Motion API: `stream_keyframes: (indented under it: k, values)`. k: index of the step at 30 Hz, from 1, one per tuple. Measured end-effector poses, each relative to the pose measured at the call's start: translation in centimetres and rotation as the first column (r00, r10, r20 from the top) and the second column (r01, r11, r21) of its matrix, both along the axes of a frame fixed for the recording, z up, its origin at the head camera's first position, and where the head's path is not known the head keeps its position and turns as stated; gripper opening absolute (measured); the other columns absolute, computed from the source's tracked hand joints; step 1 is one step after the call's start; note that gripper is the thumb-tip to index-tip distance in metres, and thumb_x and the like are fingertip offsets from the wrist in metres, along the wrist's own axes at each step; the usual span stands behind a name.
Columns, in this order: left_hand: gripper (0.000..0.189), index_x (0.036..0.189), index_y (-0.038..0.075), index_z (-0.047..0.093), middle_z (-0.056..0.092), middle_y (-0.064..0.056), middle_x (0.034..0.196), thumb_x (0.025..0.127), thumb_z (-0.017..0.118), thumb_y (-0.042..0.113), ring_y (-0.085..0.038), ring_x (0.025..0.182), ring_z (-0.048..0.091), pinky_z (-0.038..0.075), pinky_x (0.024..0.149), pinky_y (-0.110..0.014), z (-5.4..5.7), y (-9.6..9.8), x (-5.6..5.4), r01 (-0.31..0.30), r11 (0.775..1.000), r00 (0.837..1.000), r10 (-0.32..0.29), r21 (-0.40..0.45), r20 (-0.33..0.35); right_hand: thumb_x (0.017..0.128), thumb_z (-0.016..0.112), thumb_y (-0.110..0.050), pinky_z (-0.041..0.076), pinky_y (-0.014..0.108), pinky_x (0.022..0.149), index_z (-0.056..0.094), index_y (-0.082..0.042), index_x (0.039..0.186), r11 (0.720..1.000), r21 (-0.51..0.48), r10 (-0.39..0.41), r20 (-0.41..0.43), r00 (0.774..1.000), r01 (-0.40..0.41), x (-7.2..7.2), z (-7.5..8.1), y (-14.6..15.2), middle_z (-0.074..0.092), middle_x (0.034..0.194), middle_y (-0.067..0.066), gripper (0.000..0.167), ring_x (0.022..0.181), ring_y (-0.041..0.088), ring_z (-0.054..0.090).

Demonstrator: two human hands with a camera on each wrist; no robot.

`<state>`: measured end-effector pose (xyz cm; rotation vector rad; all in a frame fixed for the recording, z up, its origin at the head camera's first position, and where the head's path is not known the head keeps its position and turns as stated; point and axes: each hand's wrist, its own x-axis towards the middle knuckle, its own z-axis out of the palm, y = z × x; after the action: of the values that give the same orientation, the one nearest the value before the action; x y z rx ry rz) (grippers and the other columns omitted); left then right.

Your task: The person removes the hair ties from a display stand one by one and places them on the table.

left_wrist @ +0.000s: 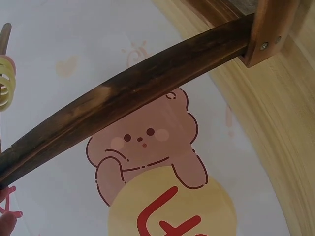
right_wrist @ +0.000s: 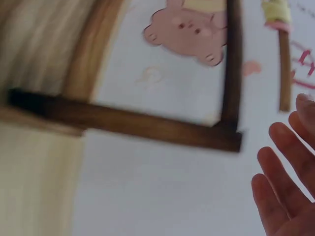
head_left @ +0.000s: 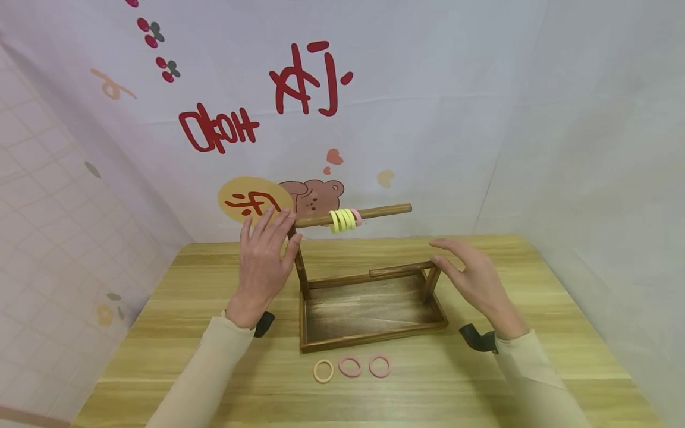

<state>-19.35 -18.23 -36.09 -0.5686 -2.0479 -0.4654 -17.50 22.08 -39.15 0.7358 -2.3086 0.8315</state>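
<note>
Both left hand (head_left: 262,258) and right hand (head_left: 475,278), fingers loosely extended and empty, flank the wooden stand (head_left: 369,312), where gentle steadying should keep the rings (head_left: 343,220) on their rod (head_left: 386,211).

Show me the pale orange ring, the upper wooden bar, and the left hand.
Pale orange ring (head_left: 323,381), head view: near rim.
Upper wooden bar (head_left: 385,211), head view: bare right part.
Left hand (head_left: 263,257), head view: back of hand.

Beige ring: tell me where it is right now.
In the head view, the beige ring lies on the table at lower centre, in front of the wooden stand, leftmost in a row of three beside a pink ring.
</note>
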Motion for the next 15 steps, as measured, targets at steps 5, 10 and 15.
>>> stream_keyframes:
  k: [5, 10, 15]
  values:
    - [0.028, 0.125, 0.001, 0.074, 0.072, -0.015, 0.127, 0.100, 0.070, 0.014, -0.040, 0.128, 0.061, 0.034, 0.114, -0.064, 0.3, -0.1, -0.3, 0.042, 0.997, 0.999, -0.043, 0.063, 0.006, 0.093, 0.077, -0.006, 0.040, 0.022, 0.111, 0.072, -0.008, 0.128, 0.992, 0.013, 0.123, -0.115, 0.986, -0.122, -0.2, 2.9, -2.2, 0.071, 0.130, 0.009, 0.036, 0.122, 0.031, 0.065]
    - [0.024, 0.121, 0.002, 0.076, 0.074, -0.014, 0.121, 0.098, 0.070, 0.008, -0.038, 0.125, 0.063, 0.037, 0.112, -0.063, 0.5, -0.1, -0.5, 0.061, 0.992, 0.998, -0.064, 0.110, 0.025, 0.105, 0.059, -0.039, 0.043, 0.033, 0.111, 0.072, -0.009, 0.129, 0.974, 0.058, 0.227, -0.153, 0.962, -0.221, -0.9, 5.6, -4.6, 0.070, 0.130, 0.008, 0.039, 0.125, 0.030, 0.063]
    - [0.022, 0.118, 0.001, 0.077, 0.075, -0.014, 0.119, 0.097, 0.071, 0.006, -0.039, 0.121, 0.065, 0.040, 0.110, -0.063, 0.6, 0.0, -0.6, 0.072, 0.990, 0.997, -0.074, 0.124, 0.014, 0.101, 0.071, -0.027, 0.045, 0.042, 0.109, 0.071, -0.009, 0.129, 0.959, 0.121, 0.273, -0.133, 0.953, -0.258, -1.9, 7.6, -6.5, 0.070, 0.131, 0.008, 0.034, 0.126, 0.029, 0.061]
